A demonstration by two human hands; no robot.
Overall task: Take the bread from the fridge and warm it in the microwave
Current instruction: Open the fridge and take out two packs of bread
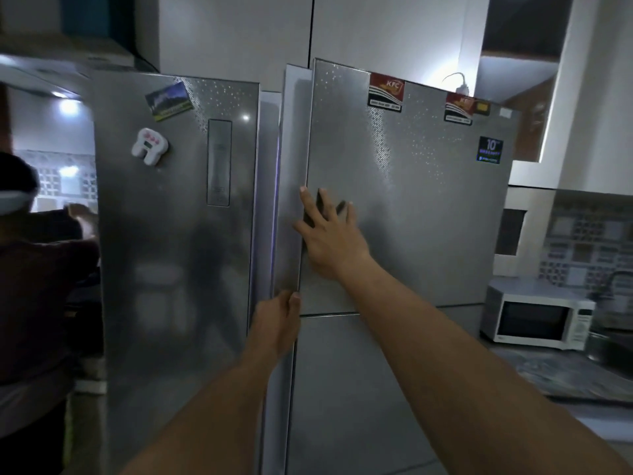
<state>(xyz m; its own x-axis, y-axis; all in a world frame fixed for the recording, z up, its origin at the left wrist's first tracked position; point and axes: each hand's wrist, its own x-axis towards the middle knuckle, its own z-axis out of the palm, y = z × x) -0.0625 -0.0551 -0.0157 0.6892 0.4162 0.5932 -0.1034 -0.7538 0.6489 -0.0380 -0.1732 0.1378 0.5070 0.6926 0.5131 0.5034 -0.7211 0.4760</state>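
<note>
far left, a second person (30, 269) in a dark top. silver fridge (171, 252), glossy and speckled, magnets (150, 145) on its left door. left hand (279, 315) curled round the inner edge of the right door (411, 217), which stood ajar. right hand (329, 234) lay flat on that door, fingers spread, holding nothing. bread: could not tell where. white microwave (534, 317) sat on the counter (548, 375), right of the fridge.

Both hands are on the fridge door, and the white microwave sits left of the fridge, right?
Not quite. The head view shows the white microwave to the right of the fridge, not the left. The left hand and right hand are indeed both on the fridge door.
</note>
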